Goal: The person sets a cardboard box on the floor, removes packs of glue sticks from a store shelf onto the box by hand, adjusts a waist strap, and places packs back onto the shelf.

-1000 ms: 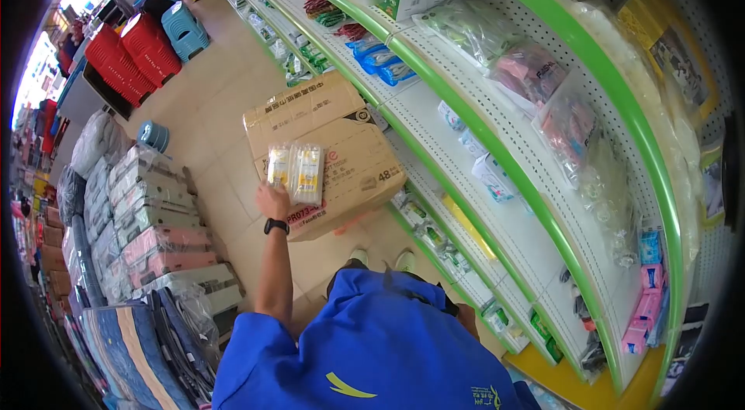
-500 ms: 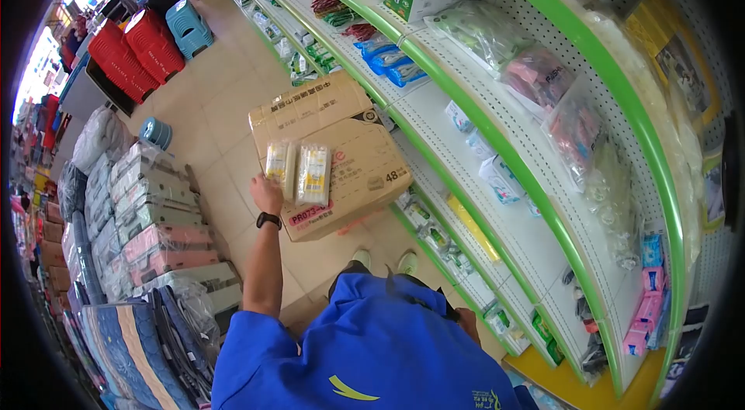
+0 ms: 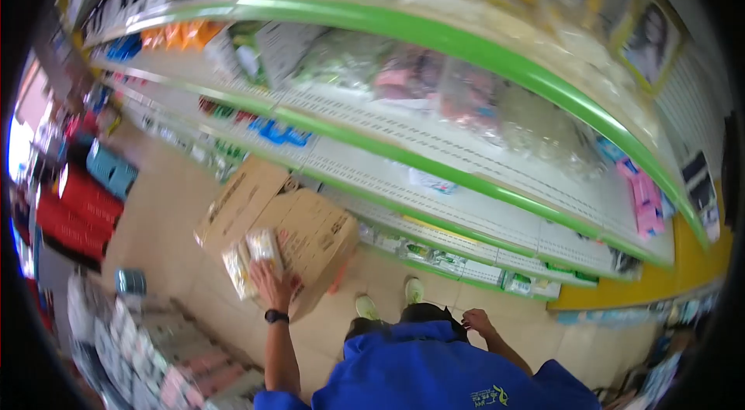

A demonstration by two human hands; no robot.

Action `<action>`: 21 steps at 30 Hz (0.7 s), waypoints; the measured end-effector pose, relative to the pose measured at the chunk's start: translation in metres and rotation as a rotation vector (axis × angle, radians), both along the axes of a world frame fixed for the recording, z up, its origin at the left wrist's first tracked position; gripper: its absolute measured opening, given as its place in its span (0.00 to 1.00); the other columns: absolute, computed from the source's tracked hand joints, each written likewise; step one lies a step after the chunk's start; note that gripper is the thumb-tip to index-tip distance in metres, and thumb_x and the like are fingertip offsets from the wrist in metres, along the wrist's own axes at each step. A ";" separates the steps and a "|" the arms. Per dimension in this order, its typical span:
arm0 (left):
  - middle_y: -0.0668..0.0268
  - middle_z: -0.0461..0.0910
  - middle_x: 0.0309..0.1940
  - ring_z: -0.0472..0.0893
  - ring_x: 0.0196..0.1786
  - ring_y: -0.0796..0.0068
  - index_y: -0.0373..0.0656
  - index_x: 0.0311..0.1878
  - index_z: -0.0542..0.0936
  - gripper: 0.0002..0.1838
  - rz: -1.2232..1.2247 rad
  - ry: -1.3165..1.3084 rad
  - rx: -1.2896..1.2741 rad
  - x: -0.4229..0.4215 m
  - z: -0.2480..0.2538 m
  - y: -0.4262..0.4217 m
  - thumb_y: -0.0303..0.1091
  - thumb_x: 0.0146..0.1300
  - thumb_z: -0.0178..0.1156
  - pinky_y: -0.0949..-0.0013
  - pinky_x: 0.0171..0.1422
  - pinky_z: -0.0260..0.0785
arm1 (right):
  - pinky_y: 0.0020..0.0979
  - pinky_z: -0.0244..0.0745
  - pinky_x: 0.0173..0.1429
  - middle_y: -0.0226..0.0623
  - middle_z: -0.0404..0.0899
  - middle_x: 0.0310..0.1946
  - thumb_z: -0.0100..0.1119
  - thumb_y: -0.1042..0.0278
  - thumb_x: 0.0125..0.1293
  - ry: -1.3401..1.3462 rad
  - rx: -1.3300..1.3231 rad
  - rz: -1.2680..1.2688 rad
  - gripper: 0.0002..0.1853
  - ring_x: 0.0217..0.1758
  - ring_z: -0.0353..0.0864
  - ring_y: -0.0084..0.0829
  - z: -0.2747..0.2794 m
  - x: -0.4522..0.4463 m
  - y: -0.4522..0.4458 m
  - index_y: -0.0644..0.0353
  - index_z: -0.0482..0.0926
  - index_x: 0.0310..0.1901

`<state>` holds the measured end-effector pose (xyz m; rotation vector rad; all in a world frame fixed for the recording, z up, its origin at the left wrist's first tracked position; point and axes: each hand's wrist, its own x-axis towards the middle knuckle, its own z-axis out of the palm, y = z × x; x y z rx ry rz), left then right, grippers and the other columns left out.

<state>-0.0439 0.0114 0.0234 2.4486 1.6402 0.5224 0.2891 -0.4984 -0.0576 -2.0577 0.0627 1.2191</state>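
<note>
Two clear-wrapped packs, white with yellow print, lie side by side on a brown cardboard carton (image 3: 310, 228): the left pack (image 3: 236, 270) and the right pack (image 3: 264, 245). My left hand (image 3: 270, 286), with a dark watch on the wrist, reaches over the near end of the right pack. Its fingers are stretched out and touch the pack; motion blurs them a little. By my waist, my right hand (image 3: 478, 321) has its fingers curled next to a dark item at my clothing. What those fingers hold, if anything, is hidden.
Green-edged store shelves (image 3: 466, 181) with bagged goods curve across the front and right. Stacked plastic-wrapped goods (image 3: 167, 356) stand at lower left, near a blue-green round container (image 3: 130, 281). Red stools or bins (image 3: 87, 197) are farther left.
The view has turned to the right, so the carton appears lower and farther left. My left hand has moved from beside the left pack onto the right pack. More of my right hand shows.
</note>
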 end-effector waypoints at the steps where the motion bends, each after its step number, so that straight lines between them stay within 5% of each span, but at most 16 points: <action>1: 0.42 0.62 0.67 0.59 0.71 0.44 0.31 0.64 0.66 0.35 0.054 0.027 0.079 0.006 0.001 0.002 0.39 0.56 0.65 0.48 0.75 0.48 | 0.32 0.82 0.32 0.42 0.83 0.31 0.56 0.64 0.63 0.000 -0.014 -0.019 0.13 0.29 0.84 0.32 -0.002 0.000 -0.001 0.67 0.80 0.40; 4: 0.43 0.66 0.65 0.65 0.67 0.45 0.31 0.64 0.66 0.34 -0.037 -0.154 0.180 0.050 0.096 0.007 0.37 0.57 0.65 0.49 0.72 0.53 | 0.33 0.82 0.32 0.43 0.84 0.32 0.56 0.64 0.63 0.018 0.004 0.151 0.13 0.28 0.84 0.33 -0.032 0.012 -0.020 0.67 0.81 0.39; 5: 0.45 0.69 0.62 0.68 0.64 0.44 0.31 0.64 0.67 0.32 -0.106 -0.258 0.248 0.069 0.139 0.008 0.35 0.58 0.64 0.50 0.69 0.57 | 0.32 0.83 0.29 0.40 0.83 0.27 0.54 0.67 0.63 -0.307 0.040 0.818 0.11 0.28 0.86 0.31 -0.074 0.025 -0.041 0.66 0.80 0.29; 9: 0.52 0.77 0.50 0.75 0.49 0.52 0.34 0.58 0.72 0.23 -0.309 -0.526 0.591 0.159 0.335 -0.032 0.28 0.60 0.63 0.55 0.55 0.66 | 0.33 0.81 0.26 0.40 0.83 0.24 0.55 0.67 0.62 0.146 -0.108 -0.014 0.13 0.26 0.86 0.32 -0.062 0.040 -0.022 0.69 0.79 0.27; 12: 0.56 0.79 0.40 0.76 0.41 0.53 0.35 0.53 0.77 0.17 -0.600 -0.630 0.843 0.229 0.446 -0.074 0.29 0.61 0.62 0.58 0.48 0.67 | 0.32 0.81 0.27 0.40 0.83 0.24 0.55 0.67 0.62 0.068 0.009 -0.008 0.12 0.25 0.85 0.31 -0.070 0.060 -0.021 0.68 0.79 0.29; 15: 0.55 0.80 0.39 0.78 0.41 0.54 0.35 0.47 0.78 0.15 -0.823 -0.590 0.731 0.308 0.516 -0.103 0.34 0.60 0.65 0.58 0.45 0.70 | 0.29 0.82 0.28 0.38 0.84 0.26 0.55 0.67 0.63 -0.186 0.238 0.480 0.11 0.25 0.86 0.29 -0.189 0.094 -0.054 0.67 0.80 0.30; 18: 0.51 0.81 0.40 0.80 0.44 0.52 0.35 0.45 0.80 0.21 -0.889 -0.508 0.715 0.386 0.546 -0.111 0.47 0.63 0.62 0.57 0.47 0.73 | 0.28 0.82 0.29 0.36 0.85 0.27 0.55 0.66 0.64 0.066 0.095 0.030 0.11 0.28 0.87 0.27 -0.087 0.095 -0.028 0.64 0.79 0.29; 19: 0.49 0.81 0.41 0.81 0.45 0.50 0.34 0.45 0.80 0.26 -0.824 -0.373 0.564 0.404 0.558 -0.119 0.52 0.63 0.61 0.57 0.47 0.73 | 0.28 0.82 0.30 0.35 0.85 0.28 0.54 0.67 0.65 -0.003 0.146 0.191 0.11 0.30 0.87 0.25 -0.098 0.101 -0.036 0.64 0.80 0.29; 21: 0.46 0.80 0.45 0.81 0.48 0.50 0.31 0.50 0.78 0.35 -0.763 -0.167 0.322 0.434 0.575 -0.121 0.61 0.60 0.59 0.59 0.49 0.73 | 0.31 0.82 0.28 0.40 0.83 0.25 0.54 0.69 0.64 0.084 0.145 -0.022 0.10 0.26 0.86 0.31 -0.084 0.104 -0.042 0.67 0.79 0.30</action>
